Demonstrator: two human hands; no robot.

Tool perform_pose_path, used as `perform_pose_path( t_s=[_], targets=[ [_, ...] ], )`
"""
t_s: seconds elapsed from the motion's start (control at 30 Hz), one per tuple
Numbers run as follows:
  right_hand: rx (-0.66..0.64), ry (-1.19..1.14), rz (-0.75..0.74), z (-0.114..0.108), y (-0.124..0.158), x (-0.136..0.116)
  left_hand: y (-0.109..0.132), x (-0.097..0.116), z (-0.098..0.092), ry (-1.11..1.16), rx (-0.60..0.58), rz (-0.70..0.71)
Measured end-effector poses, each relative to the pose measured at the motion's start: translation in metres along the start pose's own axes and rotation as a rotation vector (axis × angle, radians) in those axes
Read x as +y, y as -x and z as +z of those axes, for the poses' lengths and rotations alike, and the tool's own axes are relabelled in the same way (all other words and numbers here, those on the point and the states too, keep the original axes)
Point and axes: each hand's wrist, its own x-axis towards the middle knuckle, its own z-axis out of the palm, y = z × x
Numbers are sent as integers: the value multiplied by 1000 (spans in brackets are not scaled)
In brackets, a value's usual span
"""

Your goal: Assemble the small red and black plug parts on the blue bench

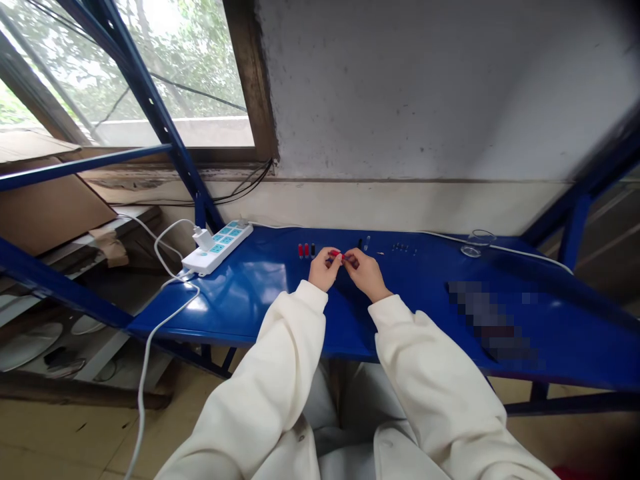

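Red piece (338, 255) in left hand (324, 269), right hand (367, 273); power strip (219, 248), dishes (477, 243) aside

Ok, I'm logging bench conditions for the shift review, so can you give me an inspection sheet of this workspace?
Surface: blue metal bench, glossy, with window glare.
Job's things: small red piece pinched between both hands; red and black pieces in a row behind the left hand; small dark pieces further right.
Clutter: clear glass dishes at the far right; one blurred patch, contents cannot be told.
Hands: left hand and right hand meet fingertip to fingertip over the bench.
Cables: white power strip with a white charger plugged in; white cable hangs off the left edge.
Surroundings: window, grey wall, cardboard on the left.
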Motion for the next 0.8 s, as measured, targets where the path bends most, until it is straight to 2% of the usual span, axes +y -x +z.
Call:
perform_pose_path(
  t_s=[0.1, 0.2, 0.33, 0.5, 0.8],
  targets=[
    [125, -213, -9, 6, 1, 9, -3, 1, -1, 90, -32, -60],
    [191, -368, 67, 9, 0, 12, -5, 2, -3, 174, -62, -97],
    [157, -461, 189, 9, 2, 10, -4, 3, -3, 198, -116, -120],
    [122, -482, 172, 7, 4, 7, -3, 3, -3, 187, -208, -134],
    [167, -715, 230, 6, 2, 6, -5, 0, -4, 225, -180, -160]
  ],
)
